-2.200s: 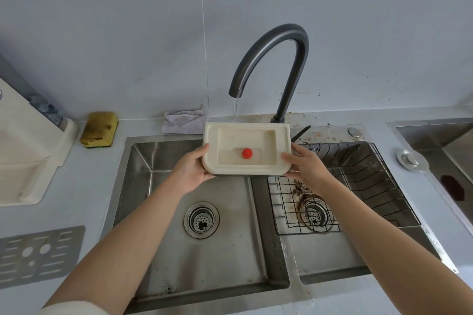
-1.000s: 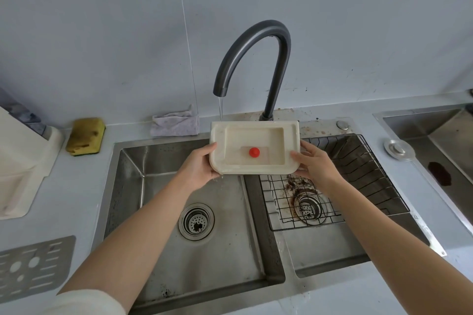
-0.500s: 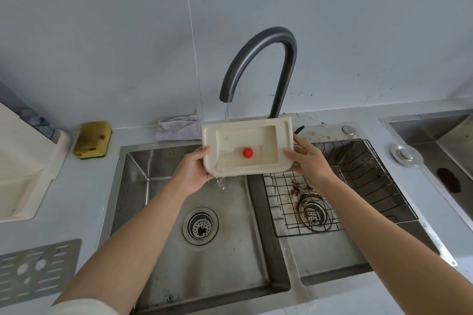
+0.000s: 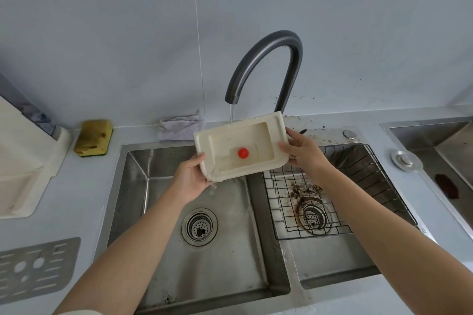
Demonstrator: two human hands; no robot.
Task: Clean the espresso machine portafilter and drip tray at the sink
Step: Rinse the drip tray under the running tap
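Observation:
The cream drip tray (image 4: 277,133) with a red float (image 4: 243,153) in its well hangs over the left sink basin (image 4: 163,212), under the dark curved faucet (image 4: 271,66). A thin stream of water falls onto its back edge. The tray tilts down to its front left corner, and water spills off there into the basin. My left hand (image 4: 190,178) grips the left end, my right hand (image 4: 302,152) grips the right end. No portafilter is in sight.
A wire rack (image 4: 358,169) with coffee grounds sits in the right basin. A metal grate (image 4: 35,266) lies on the counter at the left, below the cream machine body (image 4: 23,166). A yellow sponge (image 4: 93,137) and a grey cloth (image 4: 180,128) lie behind the sink. A sink plug (image 4: 406,161) rests at the right.
The tray was level under the faucet. Both hands have tipped it, right end up and front left corner down, and water now pours from that corner.

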